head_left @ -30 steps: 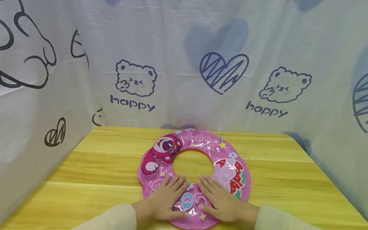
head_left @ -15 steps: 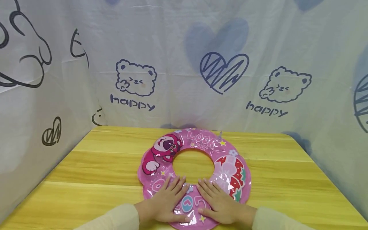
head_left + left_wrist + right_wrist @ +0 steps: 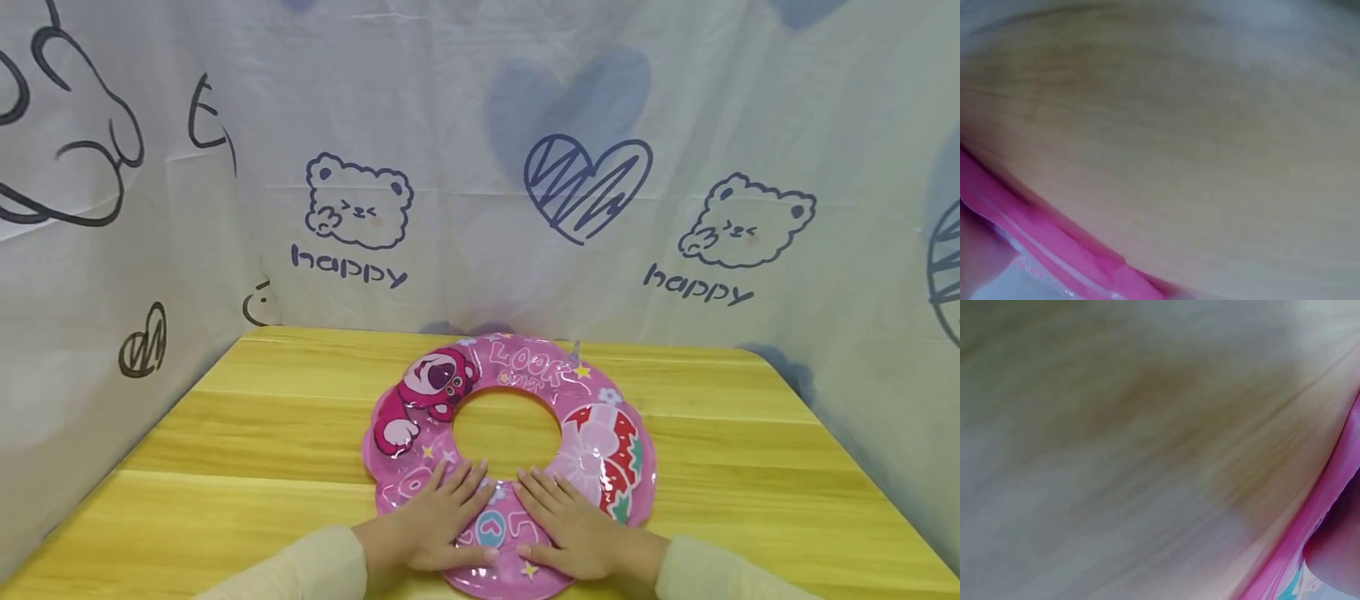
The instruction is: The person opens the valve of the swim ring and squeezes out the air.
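A pink inflatable swim ring (image 3: 517,367) lies flat on the wooden table, printed with a bear, strawberries, stars and lettering. My left hand (image 3: 442,521) rests on its near left part, palm down, fingers straight and slightly spread toward the central hole. On the near right part my right hand (image 3: 573,525) lies the same way. Between the two thumbs a blue oval with a heart shows on the ring. A small clear valve (image 3: 575,352) stands up at the ring's far right edge. Both wrist views catch only the ring's pink edge (image 3: 1054,240) and a blurred bit of each hand.
The yellow wood-grain table (image 3: 247,425) extends to both sides of the ring. Behind it hangs a white cloth (image 3: 465,250) with printed bears, hearts and "happy". More cloth (image 3: 82,275) encloses the left side, and the right side as well.
Both hands stay on the ring in nearly the same places. The whole view shifts very slightly; otherwise nothing has visibly moved.
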`<state>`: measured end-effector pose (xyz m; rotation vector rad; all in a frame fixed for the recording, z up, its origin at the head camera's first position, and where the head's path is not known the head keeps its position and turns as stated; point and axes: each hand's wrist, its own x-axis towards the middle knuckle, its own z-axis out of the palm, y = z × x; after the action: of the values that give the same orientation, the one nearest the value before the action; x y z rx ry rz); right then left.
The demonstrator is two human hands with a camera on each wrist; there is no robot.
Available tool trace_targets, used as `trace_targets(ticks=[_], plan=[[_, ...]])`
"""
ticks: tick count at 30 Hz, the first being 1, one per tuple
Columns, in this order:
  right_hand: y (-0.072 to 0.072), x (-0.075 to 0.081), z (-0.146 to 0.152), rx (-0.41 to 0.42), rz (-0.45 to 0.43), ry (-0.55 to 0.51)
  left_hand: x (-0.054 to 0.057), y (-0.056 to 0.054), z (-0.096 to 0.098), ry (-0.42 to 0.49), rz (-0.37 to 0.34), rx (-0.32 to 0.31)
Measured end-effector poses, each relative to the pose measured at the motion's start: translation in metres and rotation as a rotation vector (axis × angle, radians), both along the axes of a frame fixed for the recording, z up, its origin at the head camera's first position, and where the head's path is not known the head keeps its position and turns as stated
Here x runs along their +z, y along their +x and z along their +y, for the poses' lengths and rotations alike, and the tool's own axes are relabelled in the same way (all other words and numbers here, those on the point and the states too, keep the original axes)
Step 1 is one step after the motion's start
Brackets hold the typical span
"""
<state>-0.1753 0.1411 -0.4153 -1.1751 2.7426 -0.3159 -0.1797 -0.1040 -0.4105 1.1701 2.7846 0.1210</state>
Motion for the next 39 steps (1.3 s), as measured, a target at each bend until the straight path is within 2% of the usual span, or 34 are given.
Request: trace_targets(ticks=[3, 6, 9, 15, 18, 24, 29, 35, 39], plan=[[-0.001, 0.0, 0.001, 0.003, -0.004, 0.004, 0.003, -0.005, -0.003, -0.028, 0.071, -0.056], [-0.001, 0.0, 0.003, 0.014, -0.02, 0.003, 0.005, -0.011, -0.009, -0.064, 0.194, -0.123], [-0.001, 0.0, 0.007, 0.033, -0.035, 0.003, 0.003, -0.017, -0.018, -0.061, 0.281, -0.181], [-0.003, 0.001, 0.019, 0.055, -0.031, -0.002, -0.003, -0.023, -0.032, -0.044, 0.417, -0.228], [-0.003, 0.002, 0.021, 0.066, -0.032, -0.008, -0.004, -0.023, -0.035, -0.041, 0.449, -0.239], [-0.004, 0.005, 0.021, 0.082, 0.001, -0.005, -0.007, -0.021, -0.037, -0.053, 0.441, -0.244], [-0.005, 0.008, 0.02, 0.073, -0.006, 0.001, -0.007, -0.02, -0.036, -0.061, 0.429, -0.239], [-0.006, 0.01, 0.019, 0.078, 0.002, 0.015, -0.005, -0.02, -0.035, -0.067, 0.369, -0.22], [-0.007, 0.012, 0.021, 0.078, -0.006, 0.016, -0.004, -0.018, -0.033, -0.069, 0.303, -0.198]])
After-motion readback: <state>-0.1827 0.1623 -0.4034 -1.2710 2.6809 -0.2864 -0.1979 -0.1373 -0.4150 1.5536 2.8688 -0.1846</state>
